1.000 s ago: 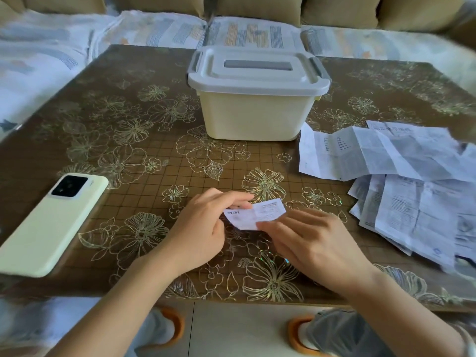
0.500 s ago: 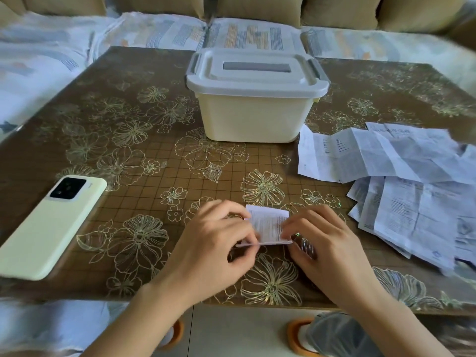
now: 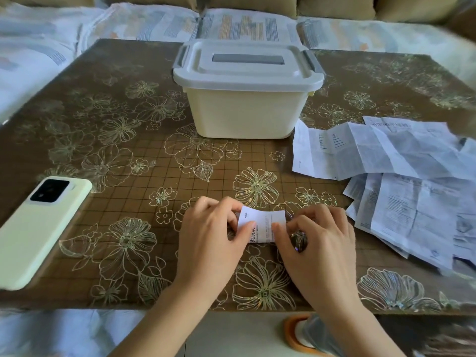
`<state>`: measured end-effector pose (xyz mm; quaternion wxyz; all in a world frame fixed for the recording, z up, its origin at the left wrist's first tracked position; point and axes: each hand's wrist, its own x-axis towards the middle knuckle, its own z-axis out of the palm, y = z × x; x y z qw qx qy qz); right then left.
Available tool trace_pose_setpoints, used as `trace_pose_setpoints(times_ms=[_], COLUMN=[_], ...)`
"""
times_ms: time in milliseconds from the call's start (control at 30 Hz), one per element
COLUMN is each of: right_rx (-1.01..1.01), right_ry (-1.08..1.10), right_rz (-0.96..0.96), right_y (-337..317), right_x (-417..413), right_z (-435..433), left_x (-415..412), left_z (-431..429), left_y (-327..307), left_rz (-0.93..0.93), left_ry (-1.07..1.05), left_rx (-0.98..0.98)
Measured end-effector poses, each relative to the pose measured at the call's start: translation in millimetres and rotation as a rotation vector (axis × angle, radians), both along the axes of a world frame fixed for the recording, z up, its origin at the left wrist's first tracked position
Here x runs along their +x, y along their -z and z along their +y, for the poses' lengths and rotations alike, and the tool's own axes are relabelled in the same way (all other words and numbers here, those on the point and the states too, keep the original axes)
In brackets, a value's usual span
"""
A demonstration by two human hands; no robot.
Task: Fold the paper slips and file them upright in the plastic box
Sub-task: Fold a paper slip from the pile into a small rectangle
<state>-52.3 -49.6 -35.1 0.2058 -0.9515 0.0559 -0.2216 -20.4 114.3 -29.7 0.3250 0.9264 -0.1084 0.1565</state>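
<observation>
A second ago the paper slip [image 3: 262, 224] is lifted and slanted in the left hand's pinch alone; now it sits low over the desk [image 3: 123, 161], printed face up, stretched between both hands. The left hand [image 3: 211, 243] clamps its left edge, thumb on top and fingers curled round the far side. The right hand [image 3: 318, 243] grips the right edge the same way, so each hand is closed on the slip and they are a slip's width apart. The rest has not moved. The plastic box [image 3: 244, 112] stands straight beyond the hands, well apart from them, its grey-white lid [image 3: 247, 68] on. A pale green phone [image 3: 38, 228] lies camera-side up, off to the left of the left hand. A spread of unfolded printed sheets [image 3: 401, 184] overlaps just right of the right hand. The desk is brown and glossy, covered in gold outline flowers over a fine grid. Past its far edge lies pale patterned bedding [image 3: 154, 24], with tan cushions [image 3: 334, 6] behind it.
</observation>
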Motion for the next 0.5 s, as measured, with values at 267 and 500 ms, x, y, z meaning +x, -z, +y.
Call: trace_pose_setpoints(times_ms=[267,500], right_rx=[-0.023,-0.043], right_ry=[0.044,0.061], right_rz=[0.052,0.053], right_y=[0.5,-0.4], right_x=[-2.1,-0.6], right_z=[3.9,4.6], left_x=[-4.7,-5.8], left_z=[-2.0,-5.4], left_y=[2.7,1.5], left_rz=[-0.007,-0.026], left_ry=[-0.035,-0.028], left_rx=[0.045,0.075])
